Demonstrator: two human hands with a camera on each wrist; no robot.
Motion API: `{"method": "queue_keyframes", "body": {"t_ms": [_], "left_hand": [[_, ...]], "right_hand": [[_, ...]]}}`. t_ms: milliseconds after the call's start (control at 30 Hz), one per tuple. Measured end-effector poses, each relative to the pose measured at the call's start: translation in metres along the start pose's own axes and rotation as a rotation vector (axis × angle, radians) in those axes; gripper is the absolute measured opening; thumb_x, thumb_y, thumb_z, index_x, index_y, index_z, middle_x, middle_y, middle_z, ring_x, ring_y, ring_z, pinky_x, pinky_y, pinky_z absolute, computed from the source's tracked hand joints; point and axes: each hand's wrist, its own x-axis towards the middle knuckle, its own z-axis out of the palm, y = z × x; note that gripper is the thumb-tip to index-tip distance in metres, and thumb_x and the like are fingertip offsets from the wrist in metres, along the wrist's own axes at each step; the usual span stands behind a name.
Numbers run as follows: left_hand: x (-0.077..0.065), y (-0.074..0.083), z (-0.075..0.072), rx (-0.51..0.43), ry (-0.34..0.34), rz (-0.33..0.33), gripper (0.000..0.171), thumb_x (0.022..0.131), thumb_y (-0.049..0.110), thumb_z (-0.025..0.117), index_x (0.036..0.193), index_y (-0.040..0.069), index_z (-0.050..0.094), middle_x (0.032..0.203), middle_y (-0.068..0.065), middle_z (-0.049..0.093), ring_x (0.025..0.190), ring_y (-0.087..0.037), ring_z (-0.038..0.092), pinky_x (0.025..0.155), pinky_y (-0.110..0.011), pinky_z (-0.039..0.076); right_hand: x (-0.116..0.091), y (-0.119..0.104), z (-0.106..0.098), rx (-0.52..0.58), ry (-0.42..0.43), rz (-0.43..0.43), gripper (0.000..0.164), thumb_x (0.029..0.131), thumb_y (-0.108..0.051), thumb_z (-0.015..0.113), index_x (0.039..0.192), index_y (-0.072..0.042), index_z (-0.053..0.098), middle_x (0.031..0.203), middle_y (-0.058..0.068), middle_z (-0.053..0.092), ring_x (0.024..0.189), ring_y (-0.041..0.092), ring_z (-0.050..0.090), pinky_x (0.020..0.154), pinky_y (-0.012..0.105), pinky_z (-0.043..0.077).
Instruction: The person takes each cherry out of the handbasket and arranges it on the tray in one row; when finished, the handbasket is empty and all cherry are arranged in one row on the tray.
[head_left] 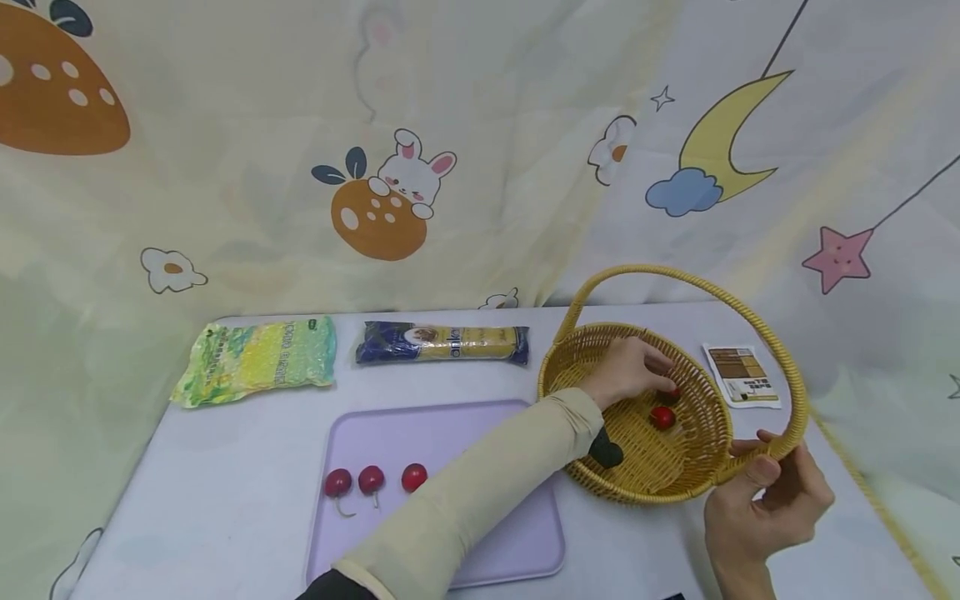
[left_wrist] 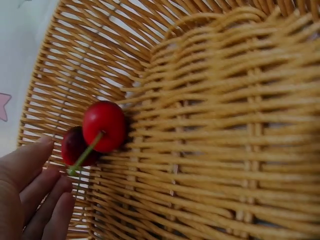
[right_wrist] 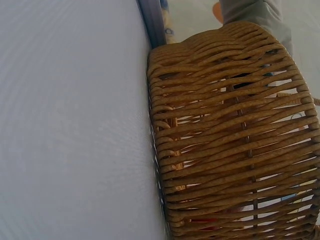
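My left hand (head_left: 626, 371) reaches into a yellow woven basket (head_left: 652, 458), its fingers extended beside two cherries. One bright red cherry (left_wrist: 104, 125) with a green stem lies against a darker cherry (left_wrist: 75, 145) by the basket wall. The left fingertips are right at the darker one, uncurled. At the basket's right side, my right hand (head_left: 772, 508) grips the rim at the foot of the arched handle (head_left: 795, 392) between thumb and fingers. In the right wrist view only the basket's outer weave (right_wrist: 235, 125) shows; the right hand is out of that frame.
A lilac tray (head_left: 540, 533) bears three cherries (head_left: 371, 479) in a row, partly covered by my left sleeve (head_left: 480, 483). Behind it lie a green-yellow packet (head_left: 258, 358) and a blue-gold packet (head_left: 442, 342). A small brown-white sachet (head_left: 742, 377) lies right of the basket.
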Motion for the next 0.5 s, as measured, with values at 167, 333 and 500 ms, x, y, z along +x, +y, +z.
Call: {"method": "queue_keyframes", "body": {"t_ms": [167,333,500], "left_hand": [[0.0001,0.0004,-0.0002,0.173,-0.071,0.047,0.025,0.090,0.028,0.085,0.114,0.025,0.082,0.102,0.016,0.079,0.092,0.006,0.066,0.076,-0.009,0.047],[0.0006,0.0004,0.0021,0.219,-0.097,0.059,0.024,0.089,0.032,0.085,0.113,0.026,0.083,0.099,0.018,0.078,0.090,0.006,0.064,0.077,-0.009,0.046],[-0.0024,0.0028,0.0051,0.251,-0.131,0.062,0.030,0.090,0.041,0.083,0.119,0.030,0.080,0.108,0.018,0.077,0.095,0.006,0.066,0.078,-0.009,0.049]], "right_hand": [[0.0014,-0.0011,0.0012,0.018,0.001,0.001,0.045,0.098,-0.021,0.073,0.104,0.017,0.049,0.096,0.022,0.069,0.071,0.005,0.067,0.073,0.013,0.053],[0.0021,-0.0032,0.0037,0.022,0.007,0.002,0.047,0.098,-0.022,0.074,0.104,0.018,0.050,0.095,0.022,0.069,0.070,0.005,0.066,0.072,0.014,0.053],[0.0003,-0.0034,0.0044,0.012,0.010,0.008,0.049,0.097,-0.024,0.075,0.105,0.018,0.051,0.095,0.021,0.069,0.070,0.005,0.066,0.072,0.014,0.053]]}}
